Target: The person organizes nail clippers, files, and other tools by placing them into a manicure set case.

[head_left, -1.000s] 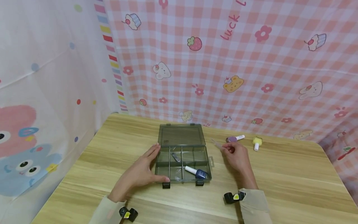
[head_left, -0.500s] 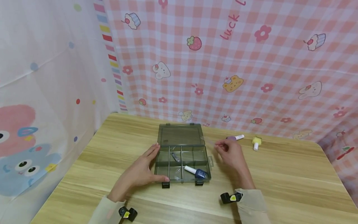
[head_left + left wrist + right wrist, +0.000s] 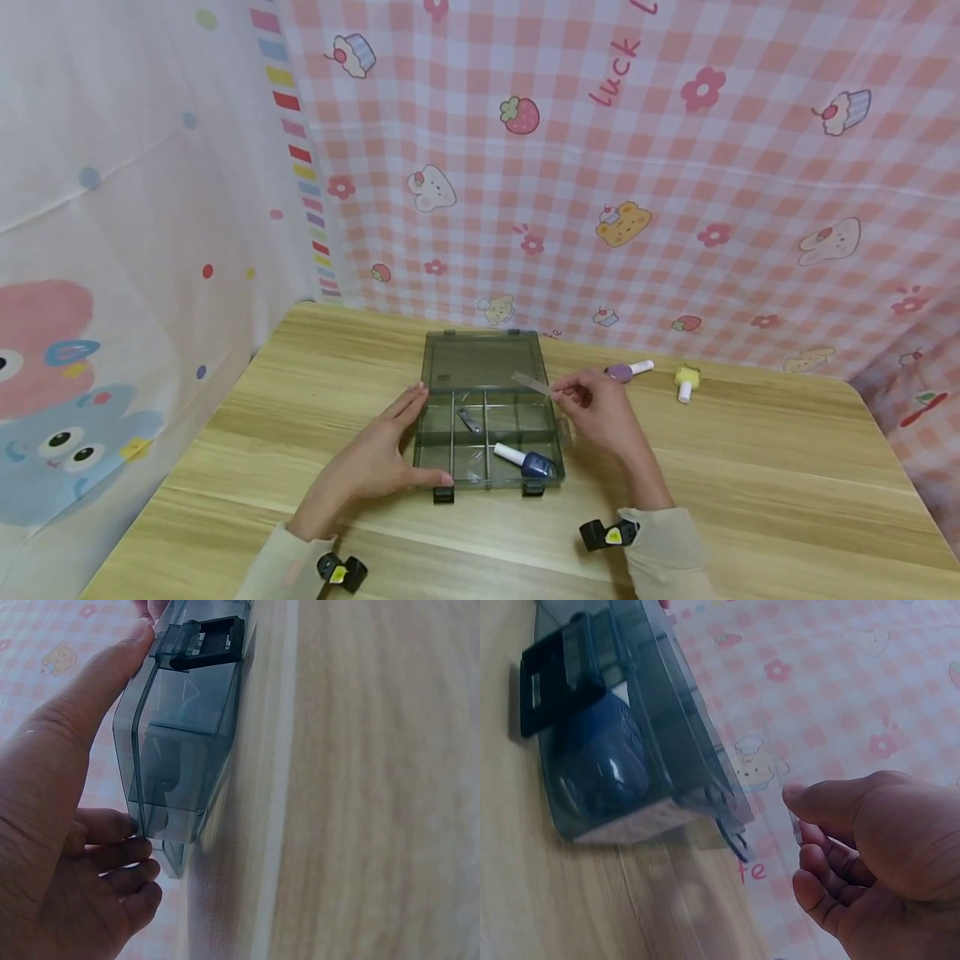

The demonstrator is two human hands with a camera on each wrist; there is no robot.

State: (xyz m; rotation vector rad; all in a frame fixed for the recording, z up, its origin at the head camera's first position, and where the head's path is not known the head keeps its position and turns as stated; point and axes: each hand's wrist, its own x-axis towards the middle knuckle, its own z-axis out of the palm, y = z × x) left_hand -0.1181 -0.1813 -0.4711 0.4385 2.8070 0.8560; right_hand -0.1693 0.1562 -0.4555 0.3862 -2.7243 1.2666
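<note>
Below "luck" (image 3: 615, 73) on the cloth (image 3: 570, 179), clear strip (image 3: 533, 384) in right hand (image 3: 602, 414), grip pinch-tight; left hand (image 3: 384, 452), wide grip on box (image 3: 535, 421)

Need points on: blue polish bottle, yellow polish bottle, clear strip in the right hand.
Blue polish bottle (image 3: 539, 465): head view, on its blue body.
Yellow polish bottle (image 3: 687, 378): head view, on its yellow body.
Clear strip (image 3: 533, 384): head view, middle of its exposed length.

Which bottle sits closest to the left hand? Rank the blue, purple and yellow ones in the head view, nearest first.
From the left hand:
1. Blue bottle, in the box, near right.
2. Purple bottle, on the table, right of the box.
3. Yellow bottle, on the table, farther right.
</note>
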